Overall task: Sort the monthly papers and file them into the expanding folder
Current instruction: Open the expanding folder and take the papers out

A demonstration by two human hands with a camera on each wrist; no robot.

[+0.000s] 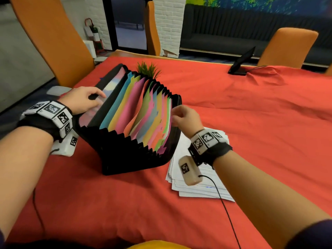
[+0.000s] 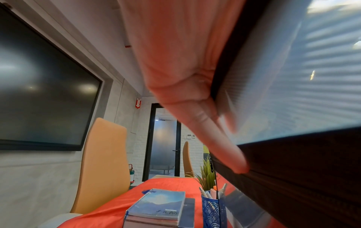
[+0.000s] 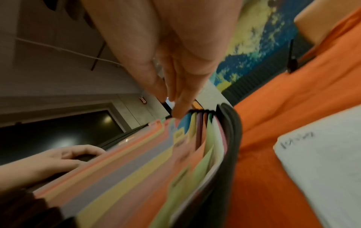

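The black expanding folder with many coloured dividers (image 1: 138,119) stands fanned wide open on the red cloth tabletop (image 1: 251,123), so every pocket can be seen and reached.

The left hand (image 1: 84,99) is on the far-left cover of the folder. Its thumb is curled over the black top edge and its fingers lie on the shiny flap, so this grip is closed on the cover. I think it holds the folder back so the pockets stay spread and the folder does not tip.

The right hand (image 1: 185,117) is at the other end, by the last green and pink dividers. Its fingers (image 3: 175,98) point down together and the tips touch the divider tops. From the head view they look a little bent, as if feeling for the right pocket. They do not pinch or carry any paper, so this grip is loose and holds nothing.

The messy stack of white papers (image 1: 195,182) lies flat on the tabletop just under and behind the right wrist, beside the folder. It looks like most of the filing is still to do.
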